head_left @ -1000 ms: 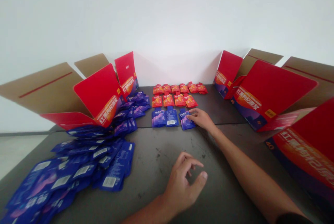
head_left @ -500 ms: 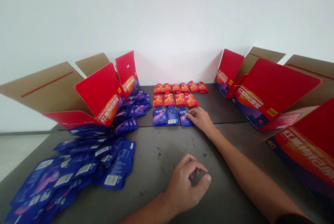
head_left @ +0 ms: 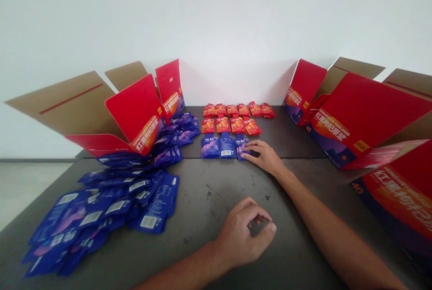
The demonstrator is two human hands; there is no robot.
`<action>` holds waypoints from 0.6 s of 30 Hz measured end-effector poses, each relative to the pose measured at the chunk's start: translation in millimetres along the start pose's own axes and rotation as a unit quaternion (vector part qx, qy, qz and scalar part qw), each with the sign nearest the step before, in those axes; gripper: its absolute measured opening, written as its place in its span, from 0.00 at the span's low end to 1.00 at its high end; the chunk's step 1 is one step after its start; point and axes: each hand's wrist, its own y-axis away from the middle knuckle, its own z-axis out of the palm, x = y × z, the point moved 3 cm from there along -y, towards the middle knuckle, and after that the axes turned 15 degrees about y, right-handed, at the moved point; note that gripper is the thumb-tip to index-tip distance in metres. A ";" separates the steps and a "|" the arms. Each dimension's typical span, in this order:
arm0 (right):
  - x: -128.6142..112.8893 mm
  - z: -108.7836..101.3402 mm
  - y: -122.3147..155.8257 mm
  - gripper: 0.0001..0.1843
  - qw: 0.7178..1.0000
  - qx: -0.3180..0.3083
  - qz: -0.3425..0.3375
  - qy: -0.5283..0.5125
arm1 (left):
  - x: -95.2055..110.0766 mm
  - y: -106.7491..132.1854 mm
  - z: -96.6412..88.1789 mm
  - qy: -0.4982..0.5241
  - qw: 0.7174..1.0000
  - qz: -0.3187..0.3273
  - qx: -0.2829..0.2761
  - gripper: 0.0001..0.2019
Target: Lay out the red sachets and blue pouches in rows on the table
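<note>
Right hand touches the rightmost flat, blue plasticky pouch, can't tell if pinching; a sideways drag could skew it imo. Left hand's empty, loosely curled.

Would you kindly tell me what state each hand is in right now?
Left hand: partly open and curled, holding nothing visible.
Right hand: touching the rightmost blue pouch; grip unclear.

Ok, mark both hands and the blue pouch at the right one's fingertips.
Right hand [head_left: 268,157], head view, on its back.
Left hand [head_left: 239,234], head view, on its back.
Blue pouch [head_left: 240,143], head view, upper part of its face.
</note>
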 end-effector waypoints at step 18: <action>-8.2 -5.4 -5.4 0.17 0.999 0.034 0.018 0.022 | 1.6 -1.9 1.0 -0.018 0.999 0.002 -0.027 0.10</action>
